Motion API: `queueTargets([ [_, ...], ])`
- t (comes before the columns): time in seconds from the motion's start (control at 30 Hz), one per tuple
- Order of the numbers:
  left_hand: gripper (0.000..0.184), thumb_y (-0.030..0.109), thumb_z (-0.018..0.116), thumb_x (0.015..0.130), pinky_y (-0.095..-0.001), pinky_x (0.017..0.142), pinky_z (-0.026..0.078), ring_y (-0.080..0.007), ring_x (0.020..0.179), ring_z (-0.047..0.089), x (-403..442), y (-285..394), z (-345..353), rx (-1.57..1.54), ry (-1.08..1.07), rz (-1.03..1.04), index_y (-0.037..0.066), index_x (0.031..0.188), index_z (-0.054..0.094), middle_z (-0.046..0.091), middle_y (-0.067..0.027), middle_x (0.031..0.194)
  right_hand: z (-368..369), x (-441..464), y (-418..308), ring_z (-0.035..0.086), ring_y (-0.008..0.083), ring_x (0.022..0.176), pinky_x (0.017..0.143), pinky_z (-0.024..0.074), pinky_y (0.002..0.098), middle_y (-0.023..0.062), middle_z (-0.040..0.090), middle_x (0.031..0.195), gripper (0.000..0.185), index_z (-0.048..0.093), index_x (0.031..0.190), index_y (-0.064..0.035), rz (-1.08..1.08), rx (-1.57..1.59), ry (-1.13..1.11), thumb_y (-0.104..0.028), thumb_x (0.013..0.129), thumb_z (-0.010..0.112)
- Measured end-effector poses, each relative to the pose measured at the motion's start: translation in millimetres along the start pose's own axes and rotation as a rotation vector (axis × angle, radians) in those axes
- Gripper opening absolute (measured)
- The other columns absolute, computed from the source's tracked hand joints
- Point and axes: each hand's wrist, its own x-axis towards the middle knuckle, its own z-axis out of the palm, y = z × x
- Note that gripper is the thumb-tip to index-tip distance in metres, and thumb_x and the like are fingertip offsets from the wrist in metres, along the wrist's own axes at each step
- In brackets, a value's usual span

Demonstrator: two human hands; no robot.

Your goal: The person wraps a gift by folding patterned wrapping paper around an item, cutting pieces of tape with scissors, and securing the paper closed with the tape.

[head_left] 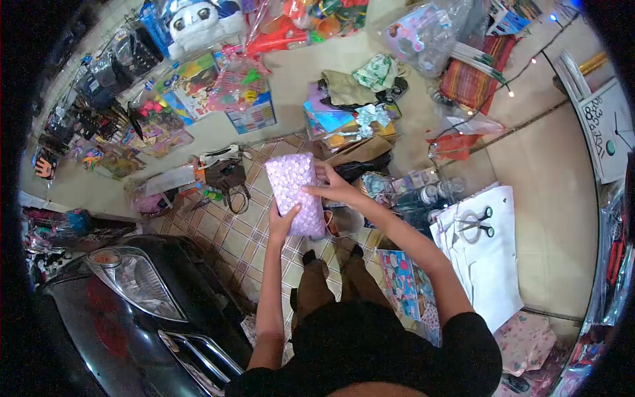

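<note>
A box-shaped parcel (pixel 292 185) in shiny lilac paper with small white flowers is held up in front of me, above the tiled floor. My left hand (pixel 282 223) grips its lower left edge, the thumb lying on the front face. From the right side my right hand (pixel 331 185) holds it, with fingers at the upper right edge and the thumb on the front. The parcel's back and the fingertips behind it are hidden. Scissors (pixel 473 225) lie on white paper sheets (pixel 493 278) to the right, apart from both hands.
A black car (pixel 126 317) stands close on my left. Bagged toys and a plush toy (pixel 198 26) line the far side. Bags and folded wrapping (pixel 350 126) lie ahead, beside a string of lights (pixel 509 92). A clock (pixel 608 129) is at the far right.
</note>
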Motion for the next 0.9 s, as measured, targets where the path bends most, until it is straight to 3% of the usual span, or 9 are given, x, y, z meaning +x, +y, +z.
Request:
queueTargets([
  [0.17,0.057,0.017,0.076,0.080,-0.0322,0.088,0.048,-0.0169,0.099,0.059,-1.7,-40.4,-37.7,0.009,-0.030,-0.034,-0.004,0.126,0.050,0.063,-0.0113,0.112,16.9,20.4,37.7,0.045,0.0269,0.125,0.105,0.0375,0.0388,0.0185,0.044,0.136,0.102,0.025,0.143,-0.0012,-0.032,-0.044,0.043,-0.040,0.070,0.085],
  [0.3,0.045,0.030,0.055,0.097,-0.0329,0.090,0.045,-0.0194,0.098,0.058,-1.4,-66.2,-35.5,0.167,0.065,-0.032,-0.007,0.123,0.053,0.063,-0.0137,0.110,55.9,-1.6,58.7,0.051,0.0204,0.117,0.100,0.0401,0.0347,0.0124,0.052,0.128,0.084,0.042,0.135,0.0000,0.093,0.037,0.033,-0.035,0.071,0.084],
  [0.33,0.053,0.038,0.037,0.103,-0.0346,0.091,0.044,-0.0225,0.100,0.058,14.7,-135.9,-45.8,0.093,0.024,-0.022,-0.008,0.122,0.054,0.063,-0.0164,0.111,66.6,-8.3,62.2,0.054,0.0186,0.113,0.098,0.0423,0.0340,0.0111,0.055,0.124,0.077,0.048,0.131,-0.0001,0.174,0.040,0.051,-0.035,0.072,0.083],
  [0.43,0.062,0.045,0.029,0.103,-0.0348,0.093,0.043,-0.0227,0.101,0.059,0.3,-112.0,-52.1,0.147,0.071,-0.329,-0.008,0.124,0.053,0.063,-0.0161,0.114,81.0,-6.1,137.4,0.057,0.0159,0.105,0.090,0.0462,0.0338,0.0077,0.061,0.114,0.061,0.058,0.119,-0.0012,0.238,0.117,0.270,-0.035,0.074,0.080],
  [0.47,0.066,0.049,0.026,0.102,-0.0340,0.095,0.041,-0.0222,0.103,0.058,1.7,-149.1,-63.1,-0.038,0.046,-0.312,-0.006,0.124,0.055,0.062,-0.0154,0.118,77.0,-4.1,189.0,0.058,0.0154,0.104,0.088,0.0472,0.0339,0.0054,0.061,0.111,0.057,0.057,0.121,-0.0055,0.163,0.467,0.154,-0.036,0.077,0.077],
  [0.6,0.067,0.054,0.033,0.100,-0.0373,0.104,0.037,-0.0235,0.121,0.051,-22.9,-229.0,-98.0,0.065,0.038,-0.323,-0.001,0.135,0.047,0.057,-0.0140,0.128,60.1,-23.1,251.9,0.061,0.0185,0.100,0.087,0.0488,0.0357,0.0047,0.062,0.111,0.055,0.055,0.123,-0.0134,0.439,0.857,0.305,-0.038,0.078,0.075],
  [0.7,0.063,0.052,0.037,0.099,-0.0370,0.104,0.036,-0.0229,0.121,0.051,-34.8,-269.8,-99.9,0.125,-0.074,-0.338,0.001,0.134,0.048,0.057,-0.0134,0.128,44.0,-20.0,262.9,0.061,0.0189,0.100,0.088,0.0487,0.0349,0.0042,0.062,0.112,0.060,0.051,0.126,-0.0113,0.499,0.596,0.376,-0.039,0.078,0.076],
  [0.8,0.059,0.050,0.042,0.099,-0.0332,0.098,0.040,-0.0201,0.112,0.055,-35.0,-280.8,-75.3,0.000,-0.005,-0.390,0.000,0.129,0.052,0.060,-0.0105,0.119,46.0,-14.2,307.2,0.061,0.0191,0.101,0.088,0.0484,0.0336,0.0035,0.062,0.112,0.069,0.047,0.130,-0.0086,0.362,0.227,0.486,-0.040,0.076,0.077],
  [0.9,0.064,0.053,0.038,0.099,-0.0362,0.103,0.037,-0.0230,0.119,0.053,-15.8,-303.8,-69.2,-0.107,-0.069,-0.524,0.002,0.135,0.047,0.057,-0.0122,0.129,37.0,-6.8,311.3,0.061,0.0183,0.100,0.088,0.0479,0.0333,0.0029,0.061,0.113,0.072,0.045,0.132,-0.0062,0.354,0.241,0.235,-0.041,0.077,0.076],
])
